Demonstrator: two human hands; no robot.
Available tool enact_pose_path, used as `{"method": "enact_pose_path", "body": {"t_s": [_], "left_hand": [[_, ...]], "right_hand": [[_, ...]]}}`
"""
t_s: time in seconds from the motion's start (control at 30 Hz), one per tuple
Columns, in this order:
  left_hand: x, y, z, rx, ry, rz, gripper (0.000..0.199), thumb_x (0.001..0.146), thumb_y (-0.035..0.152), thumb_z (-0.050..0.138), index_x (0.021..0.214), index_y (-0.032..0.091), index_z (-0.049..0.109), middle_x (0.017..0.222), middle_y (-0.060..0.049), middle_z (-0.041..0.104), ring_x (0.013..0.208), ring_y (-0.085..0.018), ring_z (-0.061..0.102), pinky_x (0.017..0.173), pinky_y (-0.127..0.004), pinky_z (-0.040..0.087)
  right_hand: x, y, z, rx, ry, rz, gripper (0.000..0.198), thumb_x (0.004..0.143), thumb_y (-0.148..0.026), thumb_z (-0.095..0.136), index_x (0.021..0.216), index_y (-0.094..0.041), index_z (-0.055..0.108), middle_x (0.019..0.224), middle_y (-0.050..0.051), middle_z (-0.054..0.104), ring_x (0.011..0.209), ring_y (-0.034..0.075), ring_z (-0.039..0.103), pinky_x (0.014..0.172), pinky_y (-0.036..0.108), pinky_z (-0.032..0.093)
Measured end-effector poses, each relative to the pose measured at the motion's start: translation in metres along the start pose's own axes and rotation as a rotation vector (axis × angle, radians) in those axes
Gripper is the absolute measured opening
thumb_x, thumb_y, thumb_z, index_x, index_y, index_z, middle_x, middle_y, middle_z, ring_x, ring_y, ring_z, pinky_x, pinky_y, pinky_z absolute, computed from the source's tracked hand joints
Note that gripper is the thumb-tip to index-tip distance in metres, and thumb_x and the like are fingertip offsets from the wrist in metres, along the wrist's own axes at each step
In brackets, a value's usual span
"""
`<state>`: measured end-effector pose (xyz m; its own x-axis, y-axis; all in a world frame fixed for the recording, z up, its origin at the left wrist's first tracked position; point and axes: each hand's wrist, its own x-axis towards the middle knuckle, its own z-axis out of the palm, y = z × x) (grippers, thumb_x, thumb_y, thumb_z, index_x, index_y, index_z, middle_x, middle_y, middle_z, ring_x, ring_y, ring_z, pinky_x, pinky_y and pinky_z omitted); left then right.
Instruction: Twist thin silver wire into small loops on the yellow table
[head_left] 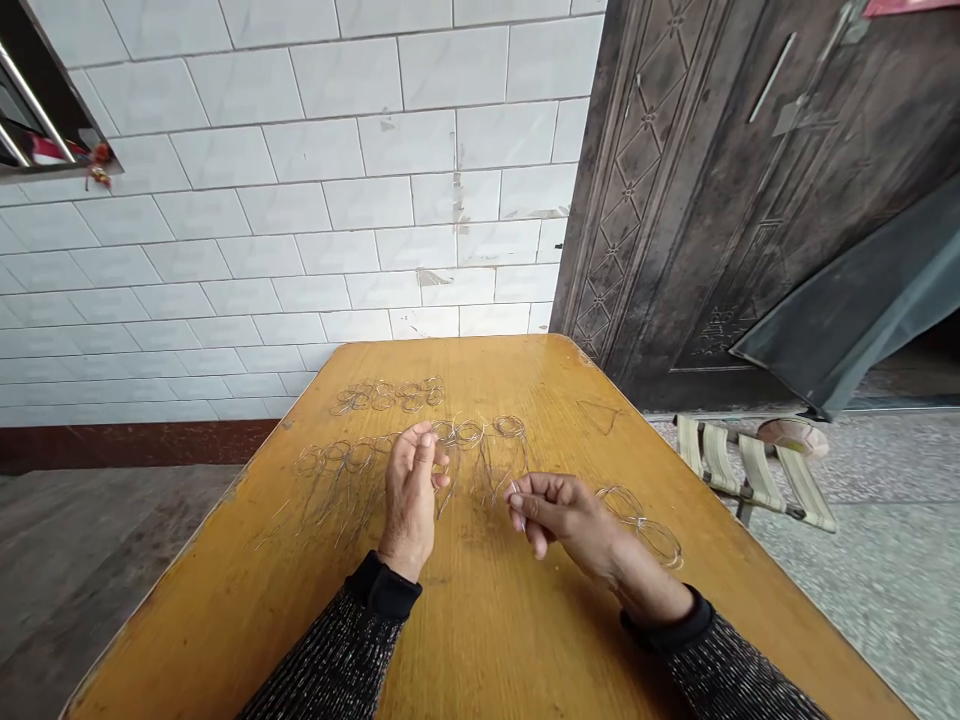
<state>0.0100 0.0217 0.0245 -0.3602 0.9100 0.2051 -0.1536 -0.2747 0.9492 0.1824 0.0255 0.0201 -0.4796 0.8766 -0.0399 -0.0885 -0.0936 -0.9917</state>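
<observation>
Loosely curled, with its fingers partly apart, my left hand (409, 495) hovers over the middle of the wooden table (480, 640). Just beyond its fingertips lie thin wire loops (470, 433) with long loose ends. My right hand (566, 515) has thumb and forefinger pinched together near the trailing ends of another wire loop (510, 427); whatever the pinch holds is too fine to make out. A row of similar looped wires (334, 458) spreads to the left of my left hand. Beside my right wrist rests a larger twisted wire coil (641, 525).
Farther back on the table is a cluster of small wire coils (386, 395). A bent wire triangle (600, 415) lies at the back right. A tiled wall (337, 200) stands behind the table, a dark carved door (675, 200) to its right. A strap-topped stool (750, 470) stands right of the table.
</observation>
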Motion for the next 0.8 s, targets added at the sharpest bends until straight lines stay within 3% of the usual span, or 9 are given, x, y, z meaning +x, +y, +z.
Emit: {"method": "enact_pose_path", "body": {"t_s": [0.1, 0.3, 0.53, 0.8], "left_hand": [[-0.001, -0.005, 0.001, -0.007, 0.024, -0.017, 0.032, 0.08, 0.046, 0.049, 0.099, 0.021, 0.052, 0.107, -0.006, 0.051, 0.076, -0.01, 0.053, 0.057, -0.02, 0.044], [-0.008, -0.007, 0.008, -0.005, -0.054, -0.049, 0.025, 0.08, 0.042, 0.05, 0.089, 0.019, 0.054, 0.104, -0.006, 0.053, 0.071, -0.009, 0.053, 0.053, -0.018, 0.042], [-0.012, -0.006, 0.01, 0.001, -0.082, -0.055, 0.025, 0.081, 0.042, 0.049, 0.087, 0.018, 0.055, 0.102, -0.006, 0.055, 0.068, -0.009, 0.053, 0.05, -0.018, 0.042], [-0.011, -0.01, 0.01, 0.062, -0.117, -0.047, 0.024, 0.081, 0.039, 0.047, 0.086, 0.017, 0.055, 0.097, -0.006, 0.055, 0.065, -0.009, 0.052, 0.05, -0.019, 0.041]], "right_hand": [[0.008, 0.001, -0.01, 0.07, 0.147, -0.01, 0.03, 0.065, -0.041, 0.069, 0.066, -0.013, 0.058, 0.054, -0.004, 0.059, 0.032, 0.002, 0.044, 0.036, 0.016, 0.029], [0.026, 0.009, -0.025, 0.132, 0.304, 0.062, 0.018, 0.066, -0.028, 0.068, 0.066, -0.013, 0.058, 0.051, -0.004, 0.058, 0.033, 0.003, 0.044, 0.036, 0.016, 0.036], [0.036, 0.016, -0.03, 0.089, 0.356, 0.117, 0.002, 0.072, -0.015, 0.058, 0.072, -0.013, 0.058, 0.054, -0.003, 0.059, 0.036, 0.004, 0.047, 0.041, 0.017, 0.043], [0.032, 0.013, -0.024, -0.147, 0.414, 0.056, 0.026, 0.073, -0.015, 0.055, 0.097, -0.006, 0.058, 0.037, -0.008, 0.048, 0.034, 0.006, 0.042, 0.037, 0.017, 0.035]]}}
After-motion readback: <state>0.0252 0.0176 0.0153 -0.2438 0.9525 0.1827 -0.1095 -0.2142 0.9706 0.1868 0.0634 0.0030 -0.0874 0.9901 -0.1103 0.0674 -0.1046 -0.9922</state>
